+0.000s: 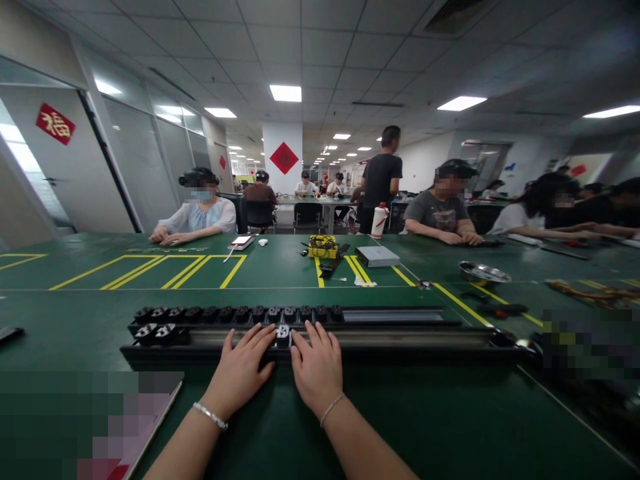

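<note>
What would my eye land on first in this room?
Most likely the two bare hands in the lower middle: the left hand and right hand flank a small black-and-silver block on a long black rail across the green table. Just beyond runs a row of dark blocks. Farther back, a red diamond sign stands out on a white pillar.

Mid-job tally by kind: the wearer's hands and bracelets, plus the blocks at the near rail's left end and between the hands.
Left hand, right hand: 2
Left bracelet, right bracelet: 2
Left-end blocks: 2
Block between hands: 1
Total: 7
</note>
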{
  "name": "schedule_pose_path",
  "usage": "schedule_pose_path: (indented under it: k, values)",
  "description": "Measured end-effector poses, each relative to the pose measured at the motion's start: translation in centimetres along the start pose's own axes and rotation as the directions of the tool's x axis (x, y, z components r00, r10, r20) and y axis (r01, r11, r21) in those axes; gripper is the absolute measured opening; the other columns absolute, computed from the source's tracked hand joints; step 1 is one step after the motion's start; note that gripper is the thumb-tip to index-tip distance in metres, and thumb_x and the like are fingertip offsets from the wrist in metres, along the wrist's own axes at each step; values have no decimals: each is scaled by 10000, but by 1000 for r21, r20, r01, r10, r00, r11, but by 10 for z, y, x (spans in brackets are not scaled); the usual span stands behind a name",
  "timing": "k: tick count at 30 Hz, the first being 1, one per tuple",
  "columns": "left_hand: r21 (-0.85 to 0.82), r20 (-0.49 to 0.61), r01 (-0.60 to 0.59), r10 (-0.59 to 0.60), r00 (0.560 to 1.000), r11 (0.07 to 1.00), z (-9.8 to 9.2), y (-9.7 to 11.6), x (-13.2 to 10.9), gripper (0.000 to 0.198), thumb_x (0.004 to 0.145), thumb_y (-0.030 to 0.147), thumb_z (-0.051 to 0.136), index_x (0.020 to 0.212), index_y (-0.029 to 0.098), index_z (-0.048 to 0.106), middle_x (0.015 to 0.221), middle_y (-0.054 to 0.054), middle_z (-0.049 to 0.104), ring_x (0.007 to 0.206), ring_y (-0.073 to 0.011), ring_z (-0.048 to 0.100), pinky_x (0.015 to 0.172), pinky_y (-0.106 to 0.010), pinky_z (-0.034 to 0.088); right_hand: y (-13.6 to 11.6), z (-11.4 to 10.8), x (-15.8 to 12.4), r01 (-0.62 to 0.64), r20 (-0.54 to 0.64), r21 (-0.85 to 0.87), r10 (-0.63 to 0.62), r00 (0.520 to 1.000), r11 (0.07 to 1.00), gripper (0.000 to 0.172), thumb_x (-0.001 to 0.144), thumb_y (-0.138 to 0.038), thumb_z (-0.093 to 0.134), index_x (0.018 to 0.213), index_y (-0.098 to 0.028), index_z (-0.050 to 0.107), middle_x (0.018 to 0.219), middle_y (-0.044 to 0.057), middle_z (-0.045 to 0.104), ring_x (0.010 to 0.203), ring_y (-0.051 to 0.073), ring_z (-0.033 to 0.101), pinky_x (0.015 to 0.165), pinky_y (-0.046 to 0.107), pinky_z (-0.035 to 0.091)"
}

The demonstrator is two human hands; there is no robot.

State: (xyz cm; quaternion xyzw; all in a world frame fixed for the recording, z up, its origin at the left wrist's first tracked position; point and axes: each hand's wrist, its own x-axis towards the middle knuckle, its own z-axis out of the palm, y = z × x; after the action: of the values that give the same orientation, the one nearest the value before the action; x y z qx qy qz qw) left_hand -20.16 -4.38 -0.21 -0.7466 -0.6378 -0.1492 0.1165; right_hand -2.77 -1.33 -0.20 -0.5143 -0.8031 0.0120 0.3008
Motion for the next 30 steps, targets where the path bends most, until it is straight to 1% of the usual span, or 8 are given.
schedule_pose_path:
  k: [6, 12, 17, 20, 23, 27, 30]
  values:
    - [-1, 3, 9, -9, 1000, 1000, 0, 2, 0, 527, 763, 268, 473, 1284, 310, 407, 1368, -22, 447, 1287, -252, 349, 1046, -607, 145, -1, -2, 0, 1, 25, -26, 0, 1000, 1000, 357, 913, -416, 307, 1204, -400, 513, 1368, -30, 426, 1280, 195, 310, 1023, 399, 197]
    - [-9, -9, 21, -21, 1000, 1000, -2, 4, 0, 520, 761, 277, 475, 1276, 306, 418, 1355, -30, 465, 1282, -252, 357, 1051, -598, 143, -1, -3, 0, 10, 29, -48, -9, 1000, 999, 360, 912, -405, 312, 1209, -386, 514, 1372, -23, 422, 1282, 193, 307, 1026, 391, 196]
    - [-22, -44, 33, -34, 998, 999, -3, 7, 2, 471, 758, 284, 478, 1228, 309, 468, 1339, -26, 485, 1267, -247, 380, 1057, -572, 157, 0, -5, 0, 27, 44, -54, -25, 999, 998, 377, 909, -403, 317, 1227, -347, 511, 1377, 6, 417, 1282, 205, 308, 1026, 394, 190]
    - [-31, -54, 45, -47, 997, 998, -3, 10, 2, 464, 751, 280, 487, 1215, 302, 481, 1337, -36, 487, 1270, -246, 375, 1064, -560, 138, 1, -5, 0, 28, 42, -47, -26, 999, 998, 381, 911, -405, 311, 1227, -340, 514, 1373, 11, 422, 1279, 208, 313, 1024, 395, 190]
    - [-39, -54, 50, -52, 997, 998, -4, 14, 1, 487, 742, 282, 495, 1229, 289, 465, 1347, -39, 476, 1277, -246, 360, 1069, -560, 111, 1, -4, 0, 30, 33, -47, -28, 999, 998, 378, 913, -402, 304, 1221, -346, 516, 1370, 6, 426, 1279, 211, 312, 1023, 403, 191]
    - [-38, -57, 58, -61, 997, 998, -5, 17, 1, 560, 739, 281, 499, 1291, 281, 402, 1352, -45, 469, 1281, -246, 351, 1075, -554, 93, 2, -4, 1, 31, 32, -55, -29, 999, 998, 376, 910, -396, 311, 1220, -346, 517, 1368, 10, 427, 1278, 214, 309, 1022, 406, 189]
    - [-31, -48, 65, -67, 997, 997, -6, 18, 2, 545, 744, 291, 494, 1283, 295, 417, 1349, -41, 473, 1278, -249, 356, 1076, -550, 99, 1, -4, 1, 31, 38, -66, -28, 999, 997, 370, 907, -392, 319, 1216, -351, 520, 1367, 7, 427, 1275, 208, 310, 1024, 402, 184]
